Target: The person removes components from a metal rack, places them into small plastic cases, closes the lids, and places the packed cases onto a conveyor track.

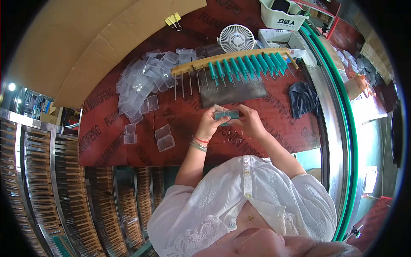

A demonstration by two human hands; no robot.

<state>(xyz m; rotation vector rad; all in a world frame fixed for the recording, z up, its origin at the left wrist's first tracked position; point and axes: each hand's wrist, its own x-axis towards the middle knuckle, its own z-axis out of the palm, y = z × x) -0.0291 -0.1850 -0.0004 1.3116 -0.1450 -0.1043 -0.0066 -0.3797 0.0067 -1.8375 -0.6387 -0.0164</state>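
The fingers of the left hand (208,124) and right hand (253,123) were closed on opposite ends of the small box (221,114) above the red table (107,150), where light, even pressure best suited its seemingly thin walls.

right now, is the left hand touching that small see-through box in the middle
Touching. The head view shows it plainly: the left hand grips one end of the small box, its thumb lying over the near edge.
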